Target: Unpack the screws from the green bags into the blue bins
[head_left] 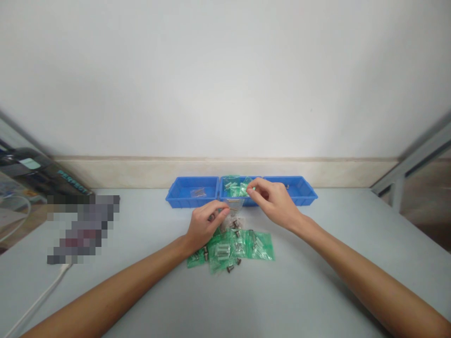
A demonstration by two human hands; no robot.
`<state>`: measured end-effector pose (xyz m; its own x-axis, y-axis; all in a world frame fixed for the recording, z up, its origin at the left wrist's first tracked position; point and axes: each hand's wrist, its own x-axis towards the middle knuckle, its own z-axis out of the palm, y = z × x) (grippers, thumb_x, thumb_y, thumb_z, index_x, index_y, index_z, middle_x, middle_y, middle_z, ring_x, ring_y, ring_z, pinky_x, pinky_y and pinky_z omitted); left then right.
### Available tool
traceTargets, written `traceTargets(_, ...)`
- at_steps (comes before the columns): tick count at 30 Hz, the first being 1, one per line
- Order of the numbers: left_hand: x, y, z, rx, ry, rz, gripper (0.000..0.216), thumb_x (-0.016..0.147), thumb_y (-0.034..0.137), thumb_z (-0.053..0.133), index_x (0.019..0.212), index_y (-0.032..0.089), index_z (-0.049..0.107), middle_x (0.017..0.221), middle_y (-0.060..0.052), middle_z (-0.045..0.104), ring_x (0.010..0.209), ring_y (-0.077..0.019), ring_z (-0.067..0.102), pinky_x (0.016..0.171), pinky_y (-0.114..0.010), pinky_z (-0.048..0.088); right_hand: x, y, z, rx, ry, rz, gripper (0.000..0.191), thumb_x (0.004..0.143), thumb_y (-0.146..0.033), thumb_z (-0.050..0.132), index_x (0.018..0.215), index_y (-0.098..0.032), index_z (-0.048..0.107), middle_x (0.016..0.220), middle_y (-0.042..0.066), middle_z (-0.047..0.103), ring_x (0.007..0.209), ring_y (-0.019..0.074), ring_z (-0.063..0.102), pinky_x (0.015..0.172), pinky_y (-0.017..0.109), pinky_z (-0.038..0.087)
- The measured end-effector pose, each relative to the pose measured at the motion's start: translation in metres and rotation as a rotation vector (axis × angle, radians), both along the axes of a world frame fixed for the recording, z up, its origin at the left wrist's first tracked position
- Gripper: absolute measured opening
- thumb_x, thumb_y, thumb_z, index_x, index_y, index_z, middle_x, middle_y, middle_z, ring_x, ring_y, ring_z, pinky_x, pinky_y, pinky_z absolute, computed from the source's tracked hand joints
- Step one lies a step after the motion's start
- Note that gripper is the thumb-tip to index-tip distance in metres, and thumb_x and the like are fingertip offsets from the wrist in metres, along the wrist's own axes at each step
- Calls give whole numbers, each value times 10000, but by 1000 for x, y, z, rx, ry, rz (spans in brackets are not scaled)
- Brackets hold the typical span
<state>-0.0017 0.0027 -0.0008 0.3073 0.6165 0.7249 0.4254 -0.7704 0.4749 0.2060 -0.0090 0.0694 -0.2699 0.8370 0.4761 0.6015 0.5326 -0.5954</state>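
My left hand (203,226) is closed in a pinch on the edge of a small clear plastic bag (234,206) held above the table. My right hand (273,199) is closed too, its fingertips pinching a small green bag (251,188) over the middle blue bin (240,191), which holds more green bags. Below both hands lies a pile of green bags (234,249) with small metal connectors (230,268) loose among them.
Three blue bins stand in a row by the wall: the left bin (192,191) holds a clear bag, the right bin (299,190) shows one small part. A blurred-out object (82,225) and a white cable (38,300) lie at the left. A metal frame (412,164) stands at the right.
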Motion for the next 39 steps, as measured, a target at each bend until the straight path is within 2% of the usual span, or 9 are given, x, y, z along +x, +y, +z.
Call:
traceTargets(13, 0, 0, 0, 6, 3, -3, 221, 932, 278, 511, 809, 155, 647, 706, -3, 690, 516, -87, 561, 547, -190, 451, -5, 1, -11, -28, 77, 17, 229, 925, -262, 483, 783, -157, 628, 576, -42, 500, 524, 91, 427, 547, 228, 322)
traceTargets(19, -1, -1, 0, -16, 27, 13, 230, 943, 283, 489, 824, 161, 645, 687, 1, 681, 512, -92, 555, 539, -198, 446, -18, -6, -40, 4, 201, 60, 169, 898, -314, 559, 925, -175, 650, 714, 1, 573, 639, 133, 525, 601, 244, 416)
traceTargets(22, -1, 0, -1, -16, 30, 4, 245, 948, 296, 483, 824, 161, 646, 686, -1, 677, 513, -93, 552, 538, -200, 443, -23, -9, -55, 40, 233, 83, 162, 905, -306, 552, 882, -175, 643, 740, 20, 572, 681, 151, 537, 615, 259, 432)
traceTargets(26, -1, 2, -2, -37, 41, -37, 239, 938, 334, 509, 869, 163, 661, 723, -6, 683, 505, -90, 544, 542, -203, 451, -25, -11, -68, 67, 255, 44, 201, 930, -301, 502, 815, -180, 614, 723, 26, 571, 677, 160, 532, 623, 272, 433)
traceTargets(33, 1, 3, -1, -30, 52, -74, 213, 920, 320, 547, 882, 146, 665, 784, -39, 692, 593, -110, 576, 561, -206, 459, -25, -11, -73, 96, 241, 59, 202, 930, -289, 509, 796, -177, 610, 682, 4, 530, 623, 141, 502, 596, 257, 406)
traceTargets(39, 0, 1, 1, -25, 68, -93, 198, 915, 286, 532, 886, 155, 677, 801, -44, 700, 621, -117, 589, 583, -216, 475, -24, -12, -74, 80, 211, 92, 231, 942, -319, 492, 816, -175, 621, 720, 23, 575, 644, 147, 524, 605, 264, 422)
